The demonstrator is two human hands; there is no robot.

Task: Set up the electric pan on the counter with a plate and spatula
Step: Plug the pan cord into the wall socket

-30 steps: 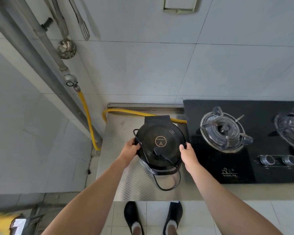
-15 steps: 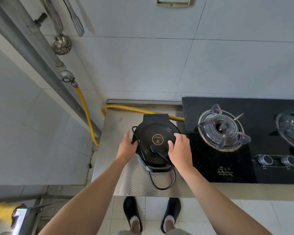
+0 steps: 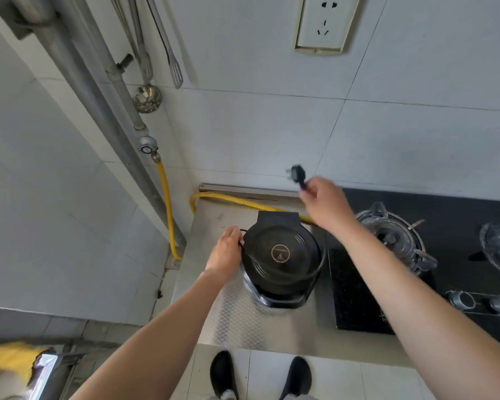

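Electric pan sits closed; left hand pinches its cord at nine o'clock, right hand clamps the plug at one o'clock.

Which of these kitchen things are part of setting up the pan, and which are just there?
In use:
electric pan on the counter
plug, held up in the right hand
cord, at the left hand
wall socket

Just there:
gas stove
yellow hose
hanging ladle and tongs
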